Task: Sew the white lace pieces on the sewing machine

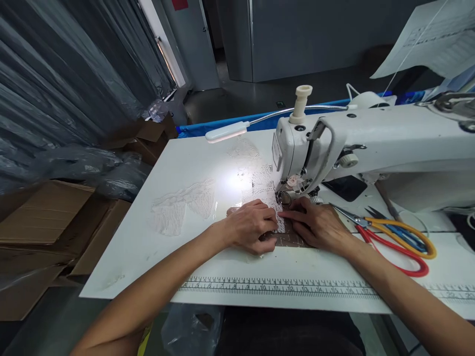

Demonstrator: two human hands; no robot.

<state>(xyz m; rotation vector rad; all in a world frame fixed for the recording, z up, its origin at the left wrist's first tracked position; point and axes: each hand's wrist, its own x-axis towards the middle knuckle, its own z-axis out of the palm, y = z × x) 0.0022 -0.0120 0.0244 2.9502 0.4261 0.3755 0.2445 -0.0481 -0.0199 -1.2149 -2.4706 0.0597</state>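
Note:
A white sewing machine stands on the white table. Under its needle lies a strip of white lace over a brownish mesh piece. My left hand presses flat on the lace just left of the presser foot, fingers curled down. My right hand rests on the fabric right of it, its index finger pointing left along the lace edge, just in front of the presser foot.
Another lace piece lies on the table at left. Scissors with red and yellow handles lie right of my right hand. A gooseneck lamp lights the fabric. Cardboard boxes stand on the floor at left. A printed ruler runs along the front edge.

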